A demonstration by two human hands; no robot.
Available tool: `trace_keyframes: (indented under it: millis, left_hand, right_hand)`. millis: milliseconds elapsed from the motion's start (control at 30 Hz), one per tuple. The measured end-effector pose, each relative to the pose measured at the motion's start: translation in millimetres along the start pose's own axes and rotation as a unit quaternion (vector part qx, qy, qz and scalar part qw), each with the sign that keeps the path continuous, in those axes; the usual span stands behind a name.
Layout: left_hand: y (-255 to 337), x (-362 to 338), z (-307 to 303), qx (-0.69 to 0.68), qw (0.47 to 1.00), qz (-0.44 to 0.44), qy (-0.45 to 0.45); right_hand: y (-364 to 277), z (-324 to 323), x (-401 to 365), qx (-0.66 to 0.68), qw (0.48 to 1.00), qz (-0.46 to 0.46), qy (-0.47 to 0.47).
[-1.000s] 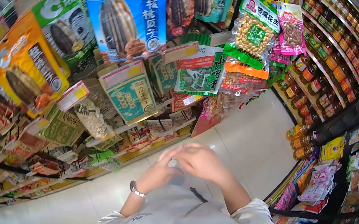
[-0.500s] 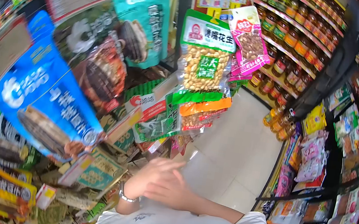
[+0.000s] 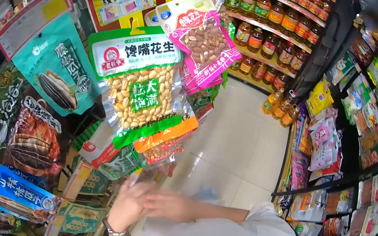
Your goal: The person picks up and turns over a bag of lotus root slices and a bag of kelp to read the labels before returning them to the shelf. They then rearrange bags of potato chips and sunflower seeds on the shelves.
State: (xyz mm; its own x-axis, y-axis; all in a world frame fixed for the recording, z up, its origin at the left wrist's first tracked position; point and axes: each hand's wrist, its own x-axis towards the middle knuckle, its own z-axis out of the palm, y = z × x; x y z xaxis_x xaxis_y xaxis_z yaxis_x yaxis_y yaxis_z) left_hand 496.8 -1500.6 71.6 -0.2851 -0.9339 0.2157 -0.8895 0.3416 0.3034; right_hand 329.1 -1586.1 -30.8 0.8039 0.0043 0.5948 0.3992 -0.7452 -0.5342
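My left hand (image 3: pixel 130 203), with a metal band at the wrist, is raised low in the view; its fingers are smeared by motion. My right hand (image 3: pixel 163 204) reaches in from the right and lies against my left hand, its fingers fairly straight. No item shows in either hand. Just above them hang a green and white bag of peanuts (image 3: pixel 140 95), an orange-edged bag (image 3: pixel 166 136) and a pink bag (image 3: pixel 207 47). Left of these are a teal seed bag (image 3: pixel 57 60) and a blue seed bag (image 3: pixel 9 188).
Shelves of bottled oil (image 3: pixel 269 47) stand at the back. A few bottles (image 3: pixel 279 107) are on the tiled floor (image 3: pixel 228 149) beside the right-hand rack. That rack holds many packets, a yellow one (image 3: pixel 320 97) among them. Yellow hanging cards (image 3: pixel 123 4) are at the top.
The view has shifted, so the peanut bags look larger and further left, and the blue bag sits lower. My hands are still together, slightly lower and further left in view.
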Motion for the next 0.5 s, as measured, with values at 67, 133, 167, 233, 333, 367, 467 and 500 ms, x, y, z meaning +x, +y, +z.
trace_keyframes:
  millis: [67, 133, 167, 233, 333, 367, 467, 500]
  left_hand:
    - [16, 4, -11, 0.009, 0.996, -0.044, 0.080]
    - [31, 12, -16, 0.021, 0.994, -0.050, 0.100]
    - [31, 14, -9, -0.002, 0.992, -0.057, 0.112]
    - [35, 21, 10, -0.031, 0.985, -0.086, 0.145]
    - [47, 43, 32, -0.051, 0.971, -0.133, 0.192]
    - [53, 50, 40, -0.037, 0.967, -0.139, 0.209]
    - [74, 64, 59, -0.021, 0.959, -0.165, 0.231]
    - [79, 65, 65, -0.024, 0.951, -0.189, 0.243]
  right_hand:
    - [6, 1, -1, -0.019, 0.998, -0.058, 0.008]
    - [11, -11, 1, 0.015, 0.997, -0.082, -0.008]
    - [15, -16, 0, 0.032, 0.995, -0.090, -0.005]
    - [21, -31, -5, 0.072, 0.993, -0.095, -0.022]
    - [28, -69, -18, 0.067, 0.987, -0.134, -0.053]
    - [34, -70, -29, 0.076, 0.988, -0.123, -0.051]
    - [43, -90, -46, 0.088, 0.982, -0.146, -0.075]
    - [44, -99, -48, 0.086, 0.980, -0.146, -0.109]
